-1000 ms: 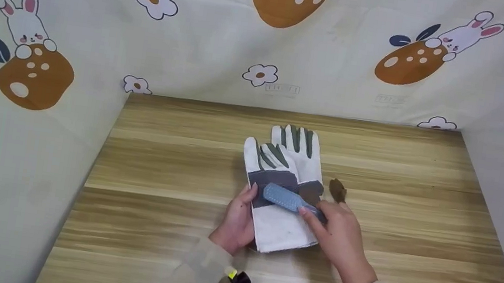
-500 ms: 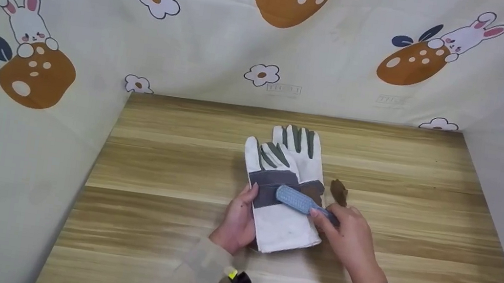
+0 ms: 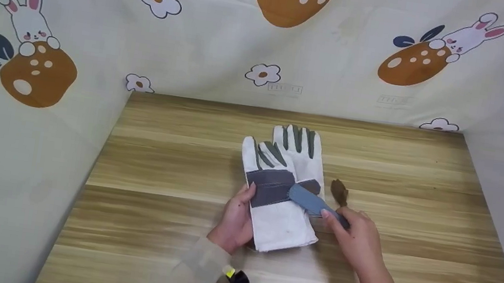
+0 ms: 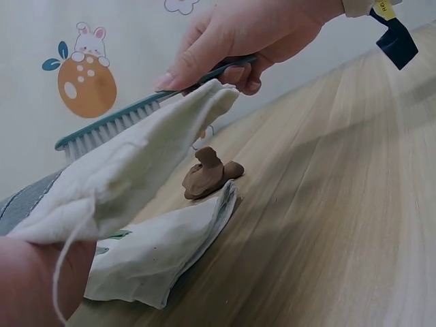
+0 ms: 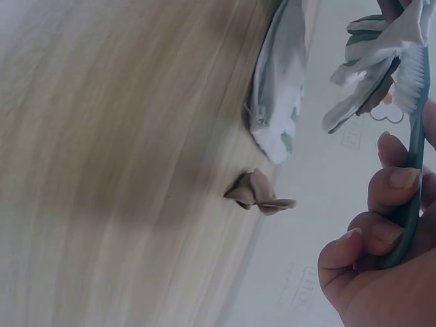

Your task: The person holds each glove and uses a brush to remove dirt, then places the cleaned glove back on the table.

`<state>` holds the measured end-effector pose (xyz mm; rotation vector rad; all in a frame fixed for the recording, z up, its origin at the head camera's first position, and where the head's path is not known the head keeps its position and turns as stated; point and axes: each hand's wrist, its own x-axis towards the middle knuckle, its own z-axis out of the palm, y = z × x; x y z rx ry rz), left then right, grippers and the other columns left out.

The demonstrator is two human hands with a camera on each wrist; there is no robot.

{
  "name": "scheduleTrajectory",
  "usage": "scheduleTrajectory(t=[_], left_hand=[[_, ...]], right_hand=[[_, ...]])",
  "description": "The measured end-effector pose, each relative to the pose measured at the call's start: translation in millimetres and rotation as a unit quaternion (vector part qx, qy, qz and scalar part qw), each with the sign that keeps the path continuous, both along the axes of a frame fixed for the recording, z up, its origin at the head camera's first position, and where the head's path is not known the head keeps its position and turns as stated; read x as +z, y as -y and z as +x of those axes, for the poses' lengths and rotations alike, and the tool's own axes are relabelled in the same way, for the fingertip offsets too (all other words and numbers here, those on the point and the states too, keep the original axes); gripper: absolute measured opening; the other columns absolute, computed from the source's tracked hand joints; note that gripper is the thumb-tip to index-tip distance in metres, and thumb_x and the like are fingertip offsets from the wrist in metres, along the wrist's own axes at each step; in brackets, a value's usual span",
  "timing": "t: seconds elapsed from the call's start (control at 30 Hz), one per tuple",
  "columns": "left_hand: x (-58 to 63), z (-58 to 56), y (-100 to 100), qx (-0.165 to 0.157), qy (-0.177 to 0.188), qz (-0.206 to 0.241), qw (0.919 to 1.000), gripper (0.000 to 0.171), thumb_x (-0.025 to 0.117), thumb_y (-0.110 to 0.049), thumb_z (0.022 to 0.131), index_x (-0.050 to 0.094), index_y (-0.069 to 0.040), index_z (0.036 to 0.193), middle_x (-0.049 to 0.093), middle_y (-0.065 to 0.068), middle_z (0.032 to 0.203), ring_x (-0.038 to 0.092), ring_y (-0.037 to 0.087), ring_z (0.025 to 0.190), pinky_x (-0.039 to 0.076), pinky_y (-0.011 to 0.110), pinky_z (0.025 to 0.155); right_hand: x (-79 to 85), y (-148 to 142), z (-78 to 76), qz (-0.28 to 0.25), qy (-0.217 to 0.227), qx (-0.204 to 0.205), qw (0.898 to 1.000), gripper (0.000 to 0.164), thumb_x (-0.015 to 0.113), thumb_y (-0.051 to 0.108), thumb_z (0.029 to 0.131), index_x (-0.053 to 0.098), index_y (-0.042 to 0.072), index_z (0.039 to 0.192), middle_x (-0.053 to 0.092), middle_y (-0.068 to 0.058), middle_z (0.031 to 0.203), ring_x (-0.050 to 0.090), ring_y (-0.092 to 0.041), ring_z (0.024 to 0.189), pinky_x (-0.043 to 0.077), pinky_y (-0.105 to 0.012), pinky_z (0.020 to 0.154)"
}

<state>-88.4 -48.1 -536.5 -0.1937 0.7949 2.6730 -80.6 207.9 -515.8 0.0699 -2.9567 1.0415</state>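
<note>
My left hand [image 3: 235, 218] grips a white work glove [image 3: 277, 226] with a dark grey band by its left edge, thumb on top. The left wrist view has this glove [image 4: 136, 163] raised above the table. A second white glove [image 3: 308, 164] lies on the table beneath it, partly hidden. My right hand [image 3: 358, 243] holds a blue-green brush [image 3: 310, 201] by its handle, white bristles [image 5: 410, 78] against the held glove. Just beyond the right hand sits a brown, clay-like lump [image 3: 339, 192]. A brownish patch [image 3: 309, 187] shows beside the brush head.
The wood-grain table [image 3: 170, 164] stretches out on both sides of the hands. Pale cloth [image 3: 206, 46] printed with rabbits and flowers rises along its back and sides.
My right hand has drawn the brush rightward across the held glove, toward its right edge. The left hand keeps its grip, and the glove has tilted slightly. The brown lump stays in place.
</note>
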Motion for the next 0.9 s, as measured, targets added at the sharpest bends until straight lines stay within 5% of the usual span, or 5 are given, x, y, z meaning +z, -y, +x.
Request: scheduleTrajectory(t=[0.37, 0.6, 0.9], left_hand=[[-2.5, -2.1, 2.0, -0.003, -0.005, 0.000, 1.0000, 0.051, 0.026, -0.027, 0.111, 0.017, -0.015, 0.160, 0.063, 0.002, 0.135, 0.061, 0.019, 0.123, 0.050, 0.036, 0.104], [1.3, -1.6, 1.8, -0.005, 0.004, -0.009, 0.9999, 0.050, 0.026, -0.028, 0.111, 0.019, -0.015, 0.159, 0.060, 0.006, 0.141, 0.061, 0.020, 0.124, 0.050, 0.039, 0.106], [3.0, -1.9, 3.5, -0.012, -0.005, -0.012, 0.9998, 0.052, 0.026, -0.027, 0.111, 0.016, -0.016, 0.160, 0.063, 0.001, 0.134, 0.062, 0.019, 0.120, 0.051, 0.037, 0.102]], right_hand=[[5.1, 6.1, -1.1, -0.006, 0.006, -0.014, 1.000, 0.037, 0.066, 0.047, 0.096, 0.071, 0.011, 0.090, 0.061, -0.005, 0.076, 0.051, -0.022, 0.076, 0.040, -0.032, 0.067], [13.6, 23.6, 0.6, -0.007, -0.016, 0.018, 1.000, 0.038, 0.067, 0.048, 0.095, 0.072, 0.011, 0.092, 0.064, -0.006, 0.079, 0.053, -0.022, 0.077, 0.042, -0.034, 0.067], [7.0, 8.9, -3.9, 0.001, 0.000, -0.003, 1.000, 0.035, 0.067, 0.047, 0.095, 0.071, 0.013, 0.090, 0.062, -0.005, 0.076, 0.051, -0.022, 0.076, 0.040, -0.033, 0.066]])
